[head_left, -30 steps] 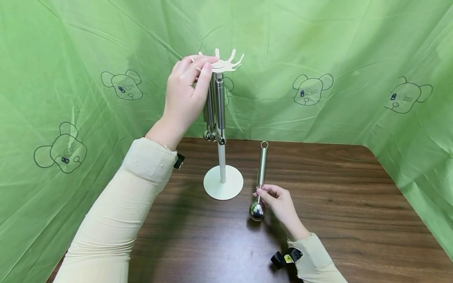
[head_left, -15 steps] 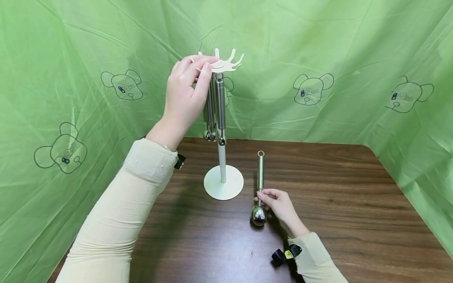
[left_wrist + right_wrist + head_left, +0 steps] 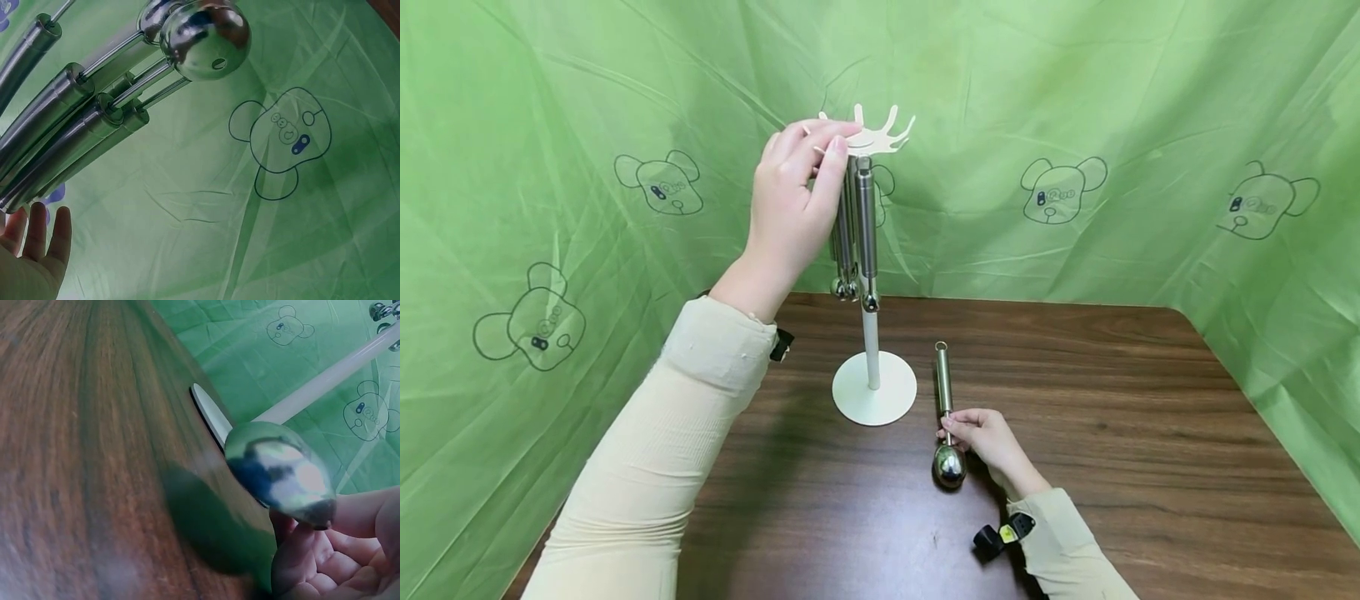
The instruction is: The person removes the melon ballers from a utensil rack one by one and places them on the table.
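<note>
A white hook stand point(image 3: 872, 346) stands upright, with several steel melon ballers point(image 3: 866, 221) hanging from its branched top. My left hand point(image 3: 793, 187) grips that top at its left side, thumb and index finger on the hooks. In the left wrist view, other fingers point(image 3: 59, 240) of this hand spread below the handles, and one hanging ball-shaped bowl point(image 3: 209, 44) shows a small hole. My right hand point(image 3: 996, 446) pinches the neck of a larger melon baller point(image 3: 944, 379). Its rounded bowl point(image 3: 281, 472) lies low over the table, handle ring pointing away from me.
The stand's round white base point(image 3: 874, 408) rests on a dark wood-grain table point(image 3: 1112, 417), left of the held melon baller. Green cloth point(image 3: 970, 67) with printed bear heads hangs behind the table and along both sides.
My right hand has moved slightly down and towards me with the melon baller, and its handle end has dropped and swung left. My left hand keeps its place on the stand.
</note>
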### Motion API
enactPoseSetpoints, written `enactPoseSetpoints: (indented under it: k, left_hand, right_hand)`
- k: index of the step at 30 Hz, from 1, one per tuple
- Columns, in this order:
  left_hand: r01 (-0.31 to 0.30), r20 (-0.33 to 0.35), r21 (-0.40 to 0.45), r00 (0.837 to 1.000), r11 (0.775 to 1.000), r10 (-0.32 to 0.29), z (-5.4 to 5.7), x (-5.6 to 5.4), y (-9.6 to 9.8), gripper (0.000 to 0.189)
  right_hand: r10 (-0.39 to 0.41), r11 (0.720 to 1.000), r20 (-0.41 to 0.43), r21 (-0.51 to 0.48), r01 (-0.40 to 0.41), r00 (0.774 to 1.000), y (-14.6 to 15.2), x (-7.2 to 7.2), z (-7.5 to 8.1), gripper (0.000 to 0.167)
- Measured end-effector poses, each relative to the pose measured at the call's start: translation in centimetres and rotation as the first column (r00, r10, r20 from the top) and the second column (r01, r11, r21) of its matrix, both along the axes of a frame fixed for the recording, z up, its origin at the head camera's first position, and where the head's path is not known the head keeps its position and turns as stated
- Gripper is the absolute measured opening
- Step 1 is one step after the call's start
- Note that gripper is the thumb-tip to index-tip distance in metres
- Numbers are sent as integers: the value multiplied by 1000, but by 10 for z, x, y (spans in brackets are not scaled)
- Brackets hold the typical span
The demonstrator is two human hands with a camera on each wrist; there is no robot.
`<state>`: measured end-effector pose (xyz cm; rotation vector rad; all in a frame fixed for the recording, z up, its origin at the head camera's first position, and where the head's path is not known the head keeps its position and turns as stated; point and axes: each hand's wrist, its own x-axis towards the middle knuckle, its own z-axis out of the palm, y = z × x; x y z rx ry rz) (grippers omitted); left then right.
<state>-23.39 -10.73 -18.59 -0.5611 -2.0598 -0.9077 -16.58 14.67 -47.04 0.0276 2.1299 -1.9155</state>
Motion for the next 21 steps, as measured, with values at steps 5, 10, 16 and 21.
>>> enactPoseSetpoints:
  k: [5, 10, 16, 21]
  left_hand:
    - [-2, -3, 2, 1000, 1000, 2, 0, 0, 1, 35]
    - [-1, -3, 9, 1000, 1000, 1, 0, -1, 1, 34]
    - [0, -2, 14, 1000, 1000, 0, -1, -1, 1, 34]
    - [0, -2, 17, 1000, 1000, 0, -1, -1, 1, 34]
  right_hand:
    - [-27, 1000, 16, -8, 27, 999, -1, -1, -1, 27]
    - [-50, 999, 40, 5, 49, 998, -3, -2, -2, 24]
    - [-22, 999, 47, 31, 21, 999, -1, -1, -2, 23]
    - [-26, 998, 57, 56, 23, 998, 0, 0, 0, 24]
